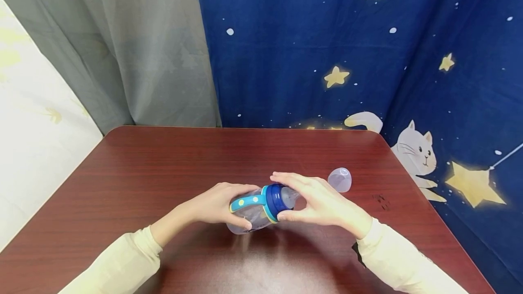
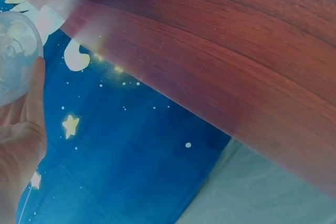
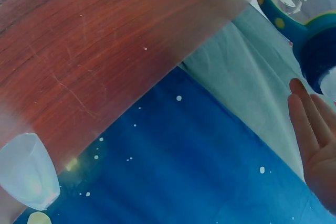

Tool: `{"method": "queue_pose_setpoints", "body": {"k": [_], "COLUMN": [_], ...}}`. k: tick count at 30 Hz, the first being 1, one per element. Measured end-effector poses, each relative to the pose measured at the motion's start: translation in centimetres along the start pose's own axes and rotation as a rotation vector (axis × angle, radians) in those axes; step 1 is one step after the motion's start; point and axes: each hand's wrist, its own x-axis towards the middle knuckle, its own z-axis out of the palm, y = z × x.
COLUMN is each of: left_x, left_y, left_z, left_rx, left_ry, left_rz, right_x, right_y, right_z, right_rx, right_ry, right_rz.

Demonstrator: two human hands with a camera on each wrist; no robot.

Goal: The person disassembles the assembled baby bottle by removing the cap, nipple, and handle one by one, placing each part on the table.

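A clear plastic baby bottle (image 1: pixel 258 213) with blue fittings sits tilted between the two hands, above or on the near middle of the glossy reddish-brown wood-grain surface (image 1: pixel 184 153); whether its lower edge touches the wood cannot be told. Its rounded base points toward the left and slightly down, its top toward the right. The body is see-through and appears to be empty. Along it runs a teal curved handle (image 1: pixel 247 201) with round yellow dots, joined to a teal ring edged in yellow. Next comes a thick, opaque navy-blue collar (image 1: pixel 278 197), and from that a translucent, whitish teat (image 1: pixel 288 197) juts out. The left wrist view shows the bottle's circular base, clear with concentric rings.

The left hand (image 1: pixel 229 203) curls round the bottle's body near the base, thumb on the near side, fingers on the far side, and holds it. The right hand (image 1: pixel 314 201) is spread about the collar and teat, its fingers nearly straight and its thumb apart from them at the collar's near edge; how firmly it touches cannot be told.

Beyond the right hand, a translucent dome-shaped plastic cap (image 1: pixel 340 179) lies on the surface, apart from the bottle.
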Motion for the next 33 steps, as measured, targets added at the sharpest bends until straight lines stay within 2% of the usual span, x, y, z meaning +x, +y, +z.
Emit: {"method": "queue_pose_setpoints", "body": {"k": [3, 7, 13, 19, 29, 33], "left_x": [0.10, 0.09, 0.17, 0.11, 0.03, 0.02], "left_y": [0.01, 0.04, 0.08, 0.15, -0.12, -0.13], "left_z": [-0.05, -0.05, -0.13, -0.09, 0.13, 0.31], "left_rx": [-0.005, -0.016, -0.007, -0.018, -0.033, -0.049], "left_ry": [-0.008, -0.017, -0.018, -0.030, -0.035, -0.036], "left_rz": [-0.020, -0.035, -0.018, -0.033, -0.039, -0.052], "right_x": [-0.04, -0.10, -0.05, -0.16, -0.27, -0.38], "right_y": [-0.10, -0.30, -0.30, -0.21, 0.37, 0.44], "right_z": [-0.16, -0.27, -0.37, -0.32, -0.28, -0.18], "right_rx": [-0.056, -0.110, -0.113, -0.108, -0.088, -0.066], "right_ry": [0.013, -0.025, -0.032, -0.047, -0.045, -0.041], "right_rz": [0.054, 0.087, 0.051, 0.024, -0.124, -0.112]}}
